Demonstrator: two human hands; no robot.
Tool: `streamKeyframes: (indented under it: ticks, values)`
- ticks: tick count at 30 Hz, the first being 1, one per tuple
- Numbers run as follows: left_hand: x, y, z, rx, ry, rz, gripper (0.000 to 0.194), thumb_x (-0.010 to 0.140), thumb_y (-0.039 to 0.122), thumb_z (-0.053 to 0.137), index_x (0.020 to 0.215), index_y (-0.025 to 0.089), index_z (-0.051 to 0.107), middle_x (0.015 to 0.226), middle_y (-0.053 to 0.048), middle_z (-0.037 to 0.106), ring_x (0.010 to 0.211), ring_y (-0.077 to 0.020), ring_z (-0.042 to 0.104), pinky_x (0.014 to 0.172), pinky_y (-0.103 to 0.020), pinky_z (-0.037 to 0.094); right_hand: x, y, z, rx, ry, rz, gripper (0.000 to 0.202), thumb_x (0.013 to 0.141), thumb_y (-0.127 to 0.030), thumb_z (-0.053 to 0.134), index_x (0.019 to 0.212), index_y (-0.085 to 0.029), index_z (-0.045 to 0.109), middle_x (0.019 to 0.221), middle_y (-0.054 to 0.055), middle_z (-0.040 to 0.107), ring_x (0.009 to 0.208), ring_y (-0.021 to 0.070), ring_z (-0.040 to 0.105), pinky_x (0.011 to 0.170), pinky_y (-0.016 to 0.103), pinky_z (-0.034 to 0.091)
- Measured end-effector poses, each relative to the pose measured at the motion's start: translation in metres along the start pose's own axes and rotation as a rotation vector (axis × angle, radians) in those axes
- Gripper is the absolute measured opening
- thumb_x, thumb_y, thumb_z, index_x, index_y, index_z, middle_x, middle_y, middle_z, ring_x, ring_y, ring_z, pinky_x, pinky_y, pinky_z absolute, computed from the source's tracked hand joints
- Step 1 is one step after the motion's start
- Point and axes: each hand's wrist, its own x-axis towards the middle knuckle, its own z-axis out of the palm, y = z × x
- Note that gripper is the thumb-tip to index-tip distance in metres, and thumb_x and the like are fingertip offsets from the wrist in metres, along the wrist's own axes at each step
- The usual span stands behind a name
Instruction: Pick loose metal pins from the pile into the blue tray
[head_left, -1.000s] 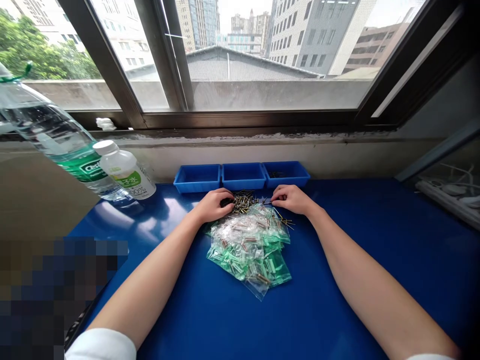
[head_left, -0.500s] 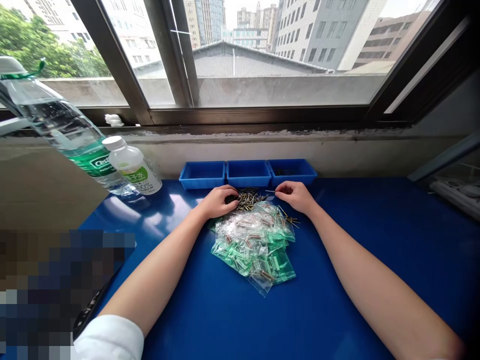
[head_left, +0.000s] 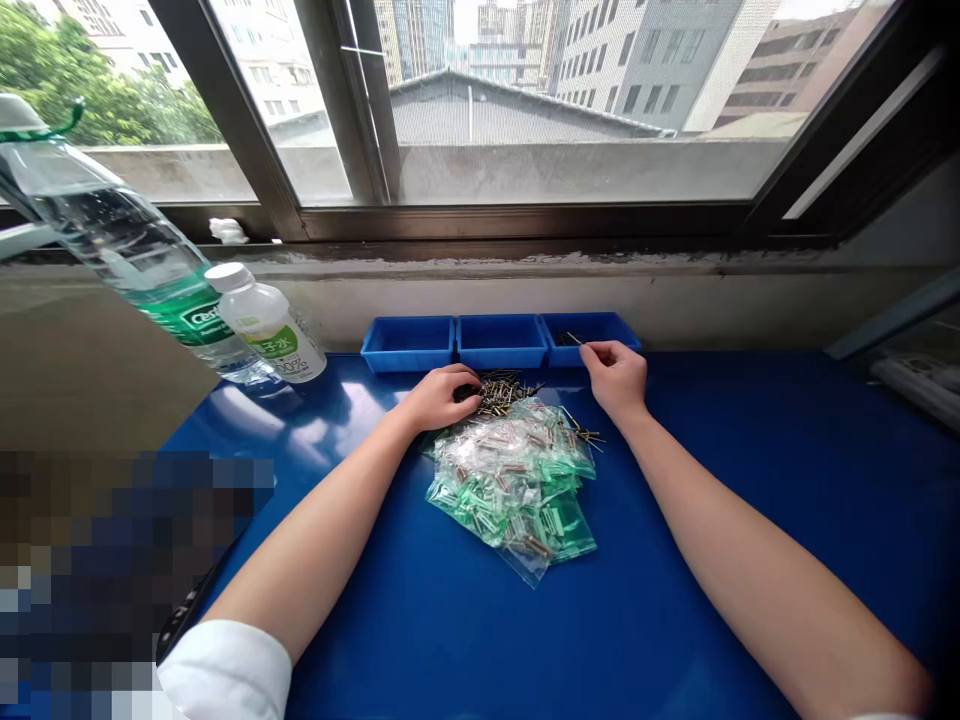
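Note:
My right hand (head_left: 616,380) pinches a thin metal pin (head_left: 574,339) between thumb and fingers, at the front rim of the right blue bin (head_left: 596,355). Dark thin pieces lie inside that bin. My left hand (head_left: 442,397) rests at the left edge of a heap of thin brass and dark metal pins (head_left: 501,393), its fingers curved and thumb apart. Dark pieces show in the gap between them. In front of the heap lie several clear and green plastic bags (head_left: 517,480) with small metal pieces in them. A few loose pins (head_left: 585,433) stick out at the bags' right side.
The middle blue bin (head_left: 501,358) and left blue bin (head_left: 409,359) stand beside the right one along the wall. A large water bottle (head_left: 127,230) and a small white-capped bottle (head_left: 266,325) stand at the left of the blue table (head_left: 465,640). A window is behind.
My right hand has moved up and to the right with the pin, from beside the heap to the right bin. My left hand has stayed at the heap.

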Motion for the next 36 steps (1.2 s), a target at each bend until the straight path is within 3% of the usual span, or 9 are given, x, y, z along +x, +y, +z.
streamKeyframes:
  ticks: [9, 15, 20, 25, 29, 32, 36]
  values:
    - [0.001, -0.002, 0.000, 0.003, -0.004, 0.000, 0.025, 0.083, 0.030, 0.054, 0.099, 0.017, 0.068, 0.107, -0.007, 0.066, 0.097, -0.0197, 0.063, 0.091, -0.031, 0.049, 0.006, 0.004, -0.004, -0.158, 0.078, 0.006, 0.030, 0.074, -0.042, 0.063, 0.082, -0.016, 0.075, 0.053, -0.002, 0.052, 0.052, 0.0127, 0.049, 0.060, 0.028, 0.041]
    - [0.001, 0.000, 0.000, 0.008, -0.011, -0.008, 0.025, 0.083, 0.030, 0.054, 0.099, 0.017, 0.068, 0.106, -0.007, 0.066, 0.096, -0.0198, 0.063, 0.091, -0.032, 0.049, 0.005, 0.005, -0.003, -0.108, -0.008, 0.026, 0.037, 0.076, -0.044, 0.061, 0.095, -0.014, 0.074, 0.054, 0.000, 0.057, 0.054, 0.0160, 0.056, 0.063, 0.030, 0.045]
    - [0.001, 0.001, -0.001, -0.001, -0.026, -0.022, 0.025, 0.083, 0.030, 0.054, 0.099, 0.018, 0.068, 0.107, -0.008, 0.066, 0.099, -0.0203, 0.063, 0.092, -0.033, 0.049, -0.004, -0.001, 0.001, -0.111, -0.071, -0.109, 0.035, 0.079, -0.037, 0.059, 0.101, -0.014, 0.073, 0.057, 0.001, 0.059, 0.053, 0.0147, 0.054, 0.061, 0.030, 0.046]
    - [0.001, 0.001, -0.002, -0.007, -0.025, -0.028, 0.025, 0.082, 0.030, 0.054, 0.099, 0.018, 0.068, 0.108, -0.008, 0.065, 0.100, -0.0207, 0.063, 0.093, -0.033, 0.049, -0.015, -0.010, 0.004, -0.060, -0.333, -0.299, 0.019, 0.077, -0.029, 0.060, 0.083, -0.016, 0.073, 0.066, 0.004, 0.066, 0.054, 0.0144, 0.056, 0.055, 0.027, 0.046]
    - [0.002, 0.001, -0.002, -0.005, -0.028, -0.025, 0.025, 0.083, 0.031, 0.054, 0.099, 0.018, 0.068, 0.108, -0.008, 0.065, 0.100, -0.0207, 0.063, 0.092, -0.033, 0.049, -0.020, -0.013, 0.005, -0.072, -0.552, -0.458, 0.019, 0.080, -0.026, 0.058, 0.089, -0.018, 0.073, 0.082, 0.005, 0.068, 0.058, 0.0127, 0.056, 0.057, 0.027, 0.047]
    - [0.002, 0.001, -0.001, -0.009, -0.027, -0.028, 0.025, 0.083, 0.031, 0.054, 0.099, 0.018, 0.068, 0.108, -0.008, 0.066, 0.099, -0.0205, 0.063, 0.093, -0.033, 0.049, -0.020, -0.012, 0.006, -0.104, -0.639, -0.477, 0.020, 0.081, -0.025, 0.058, 0.094, -0.020, 0.072, 0.096, 0.006, 0.068, 0.064, 0.0129, 0.059, 0.060, 0.027, 0.048]
    - [0.002, 0.002, -0.002, -0.010, -0.026, -0.029, 0.025, 0.083, 0.031, 0.054, 0.099, 0.017, 0.068, 0.107, -0.008, 0.066, 0.098, -0.0202, 0.063, 0.093, -0.033, 0.049, -0.019, -0.011, 0.007, -0.167, -0.701, -0.459, 0.018, 0.080, -0.021, 0.058, 0.090, -0.022, 0.072, 0.096, 0.004, 0.069, 0.081, 0.0174, 0.064, 0.064, 0.027, 0.049]
